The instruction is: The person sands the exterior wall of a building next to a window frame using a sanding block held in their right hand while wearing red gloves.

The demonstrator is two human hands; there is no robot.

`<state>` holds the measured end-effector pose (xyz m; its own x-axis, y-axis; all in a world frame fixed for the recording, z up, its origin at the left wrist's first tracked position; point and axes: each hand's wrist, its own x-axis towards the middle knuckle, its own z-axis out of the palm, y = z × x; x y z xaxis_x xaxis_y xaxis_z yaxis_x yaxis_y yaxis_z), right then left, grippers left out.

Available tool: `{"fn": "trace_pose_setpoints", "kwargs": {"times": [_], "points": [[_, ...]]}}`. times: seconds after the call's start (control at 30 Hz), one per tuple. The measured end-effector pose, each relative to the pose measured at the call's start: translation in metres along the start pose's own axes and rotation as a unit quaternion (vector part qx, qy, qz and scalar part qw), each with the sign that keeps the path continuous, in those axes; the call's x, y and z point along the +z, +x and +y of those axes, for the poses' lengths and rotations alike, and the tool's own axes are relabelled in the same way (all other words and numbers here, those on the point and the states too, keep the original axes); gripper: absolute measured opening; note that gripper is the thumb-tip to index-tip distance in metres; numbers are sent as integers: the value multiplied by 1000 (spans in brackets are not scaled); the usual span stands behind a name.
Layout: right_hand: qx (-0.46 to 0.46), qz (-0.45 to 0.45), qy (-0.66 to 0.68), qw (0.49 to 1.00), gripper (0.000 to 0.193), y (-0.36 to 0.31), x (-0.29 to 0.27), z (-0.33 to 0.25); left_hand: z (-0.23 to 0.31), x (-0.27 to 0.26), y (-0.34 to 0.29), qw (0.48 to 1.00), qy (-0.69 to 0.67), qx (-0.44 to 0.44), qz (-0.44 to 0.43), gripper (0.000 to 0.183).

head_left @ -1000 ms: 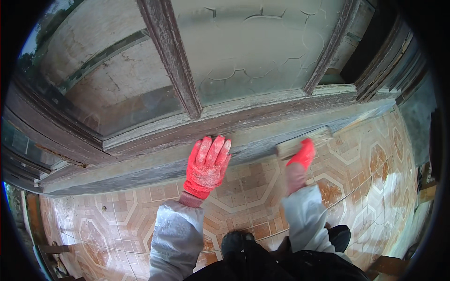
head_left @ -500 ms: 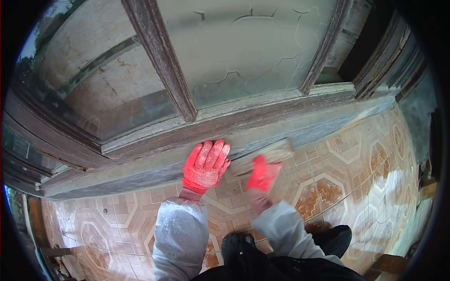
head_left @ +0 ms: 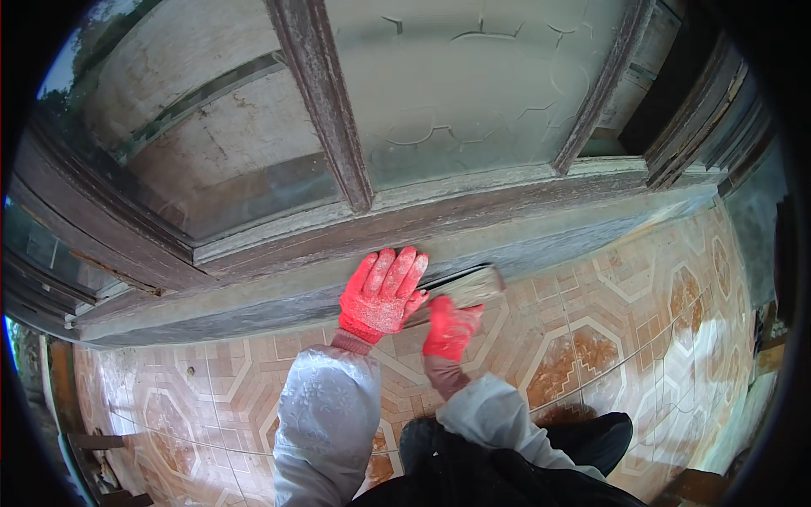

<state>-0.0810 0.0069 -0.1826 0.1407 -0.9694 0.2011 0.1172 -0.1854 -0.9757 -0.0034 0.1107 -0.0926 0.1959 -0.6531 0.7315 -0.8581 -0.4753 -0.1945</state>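
My left hand (head_left: 382,291), in a dusty red glove, lies with its fingers stretched out against the concrete ledge (head_left: 279,287) below the window frame. Its thumb is beside the left end of a flat, pale, rectangular trowel-like tool (head_left: 475,287) with a dark upper edge. My right hand (head_left: 453,328), also red-gloved, is closed around that tool, and motion smears it slightly. The tool lies along the ledge's grey front face (head_left: 541,245), just above the floor. My glove and fingers hide its grip, so its exact kind is unclear.
Above the ledge stands a weathered wooden window frame (head_left: 325,101) with glass panes (head_left: 473,93). Patterned tiles (head_left: 591,363) cover the floor around my dark shoes and legs. Wooden pieces (head_left: 97,441) stand at the lower left.
My right hand and the tool have shifted left, closer to my left hand. The left hand stays flat on the ledge, while the view has turned slightly.
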Motion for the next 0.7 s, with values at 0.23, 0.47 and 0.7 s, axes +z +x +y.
{"fn": "trace_pose_setpoints", "kwargs": {"times": [0.23, 0.47, 0.7], "points": [[191, -53, 276, 941, 33, 195, -74, -6, 1, 0, -5, 1000, -10, -15, -5, 50], [89, 4, 42, 995, 35, 27, -19, 31, 5, 0, -1, 1000, -8, -15, -3, 45], [140, -16, 76, 987, 24, 94, -47, 12, 2, -5, -1, 999, -23, -7, -40, 45]]}}
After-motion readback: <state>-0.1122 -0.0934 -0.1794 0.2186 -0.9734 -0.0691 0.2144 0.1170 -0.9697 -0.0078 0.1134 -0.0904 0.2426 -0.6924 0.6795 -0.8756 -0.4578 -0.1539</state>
